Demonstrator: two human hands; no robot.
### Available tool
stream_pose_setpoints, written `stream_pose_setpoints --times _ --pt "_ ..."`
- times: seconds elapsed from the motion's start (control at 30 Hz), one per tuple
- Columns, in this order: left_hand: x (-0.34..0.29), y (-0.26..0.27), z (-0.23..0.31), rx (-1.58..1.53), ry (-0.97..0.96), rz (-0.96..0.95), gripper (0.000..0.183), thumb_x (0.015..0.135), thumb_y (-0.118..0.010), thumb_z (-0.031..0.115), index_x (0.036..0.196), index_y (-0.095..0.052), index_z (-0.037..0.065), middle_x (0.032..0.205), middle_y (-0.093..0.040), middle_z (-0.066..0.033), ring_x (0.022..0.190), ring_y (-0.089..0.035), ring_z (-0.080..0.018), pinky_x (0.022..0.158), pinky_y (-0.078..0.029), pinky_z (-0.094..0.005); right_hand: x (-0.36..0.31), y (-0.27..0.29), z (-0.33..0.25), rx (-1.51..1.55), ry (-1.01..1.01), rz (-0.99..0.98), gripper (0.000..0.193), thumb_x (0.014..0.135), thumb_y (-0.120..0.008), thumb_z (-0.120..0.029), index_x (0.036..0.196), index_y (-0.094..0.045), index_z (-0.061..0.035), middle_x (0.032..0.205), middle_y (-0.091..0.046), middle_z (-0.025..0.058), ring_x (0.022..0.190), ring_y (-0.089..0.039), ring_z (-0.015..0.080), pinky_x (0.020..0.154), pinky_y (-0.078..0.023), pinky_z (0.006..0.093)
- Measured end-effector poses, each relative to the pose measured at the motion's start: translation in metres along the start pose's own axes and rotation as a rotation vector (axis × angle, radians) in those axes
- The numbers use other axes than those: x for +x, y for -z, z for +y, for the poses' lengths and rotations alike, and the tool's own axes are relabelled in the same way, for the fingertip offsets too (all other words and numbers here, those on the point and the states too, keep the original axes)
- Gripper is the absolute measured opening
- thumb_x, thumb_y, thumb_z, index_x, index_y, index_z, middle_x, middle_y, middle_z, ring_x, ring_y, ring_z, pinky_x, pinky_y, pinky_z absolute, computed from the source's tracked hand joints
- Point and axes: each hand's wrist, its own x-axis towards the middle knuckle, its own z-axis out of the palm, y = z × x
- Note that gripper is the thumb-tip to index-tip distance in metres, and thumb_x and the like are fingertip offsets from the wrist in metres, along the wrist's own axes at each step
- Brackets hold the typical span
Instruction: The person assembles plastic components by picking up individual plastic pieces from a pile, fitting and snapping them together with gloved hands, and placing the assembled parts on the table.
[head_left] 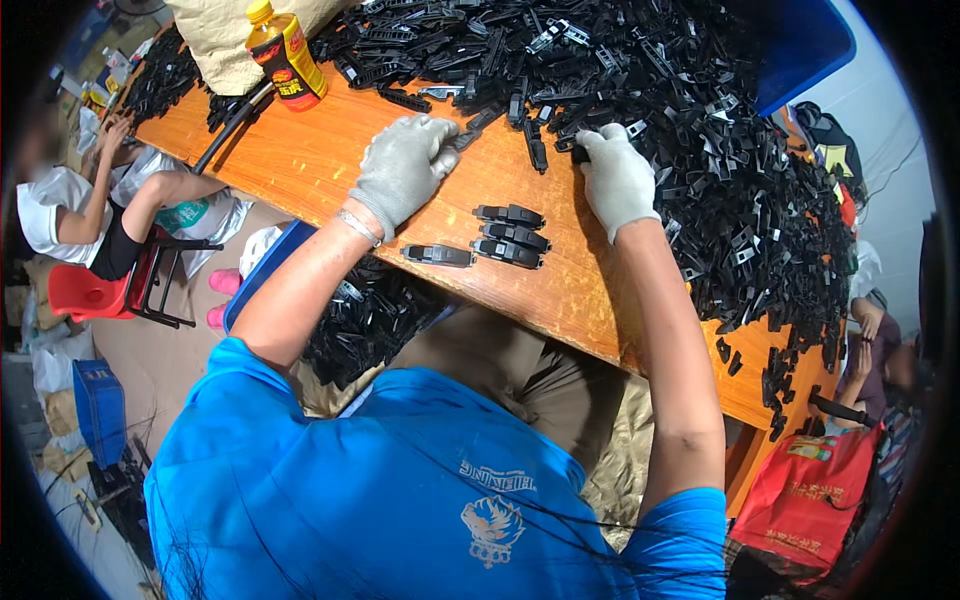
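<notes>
My left hand, in a grey-white work glove, pinches a small black plastic part between thumb and fingers above the wooden table. My right hand, gloved alike, is at the edge of a big heap of black plastic parts. Its thumb and fingers close on a dark piece, mostly hidden by the glove. Nearer to me, several narrow black parts with grey middles lie on the wood: a stacked group and a single part to its left.
A yellow-capped bottle stands at the far left beside a beige sack. A blue bin rises behind the heap. Below the table's near edge is another blue bin with black parts. A seated person is at left; a red bag at right.
</notes>
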Motion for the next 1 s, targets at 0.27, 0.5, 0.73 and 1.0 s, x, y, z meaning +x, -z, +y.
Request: stream_pose_setpoints --times 0.27,0.5,0.73,1.0 --pt "0.008 -0.006 0.036 -0.264 0.153 -0.138 0.032 0.104 -0.071 0.037 0.118 -0.074 0.008 0.101 -0.077 -0.0203 0.096 -0.074 -0.0406 0.083 -0.056 -0.0517 0.000 0.006 -0.004 0.067 -0.031 -0.063 0.028 0.089 -0.083 -0.019 0.113 -0.075 -0.0085 0.118 -0.069 0.0197 0.100 -0.074 0.0414 0.087 -0.061 0.0494" --pt "0.010 0.004 0.052 -0.080 0.096 -0.249 0.024 0.103 -0.068 0.032 0.119 -0.076 0.015 0.108 -0.076 -0.0172 0.101 -0.073 -0.0387 0.085 -0.056 -0.0494 -0.017 0.005 0.001 0.225 -0.130 0.080 0.032 0.089 -0.085 -0.028 0.112 -0.076 -0.0075 0.104 -0.078 0.0164 0.097 -0.076 0.0357 0.085 -0.060 0.0463" --pt "0.023 -0.005 0.037 0.109 -0.389 -0.032 0.031 0.093 -0.070 0.012 0.122 -0.076 0.019 0.131 -0.068 -0.0080 0.123 -0.064 -0.0320 0.097 -0.056 -0.0462 -0.039 0.002 -0.027 0.446 -0.208 -0.064 0.031 0.096 -0.077 -0.034 0.092 -0.079 -0.0039 0.088 -0.078 0.0191 0.083 -0.077 0.0361 0.077 -0.060 0.0425" --pt "0.016 0.001 0.041 0.065 -0.339 -0.135 0.025 0.088 -0.080 0.022 0.111 -0.076 0.014 0.122 -0.068 -0.0073 0.118 -0.064 -0.0321 0.097 -0.054 -0.0466 -0.033 0.021 -0.033 0.523 -0.411 -0.277 0.033 0.103 -0.069 -0.036 0.106 -0.081 -0.0053 0.093 -0.080 0.0172 0.095 -0.078 0.0351 0.084 -0.060 0.0428"
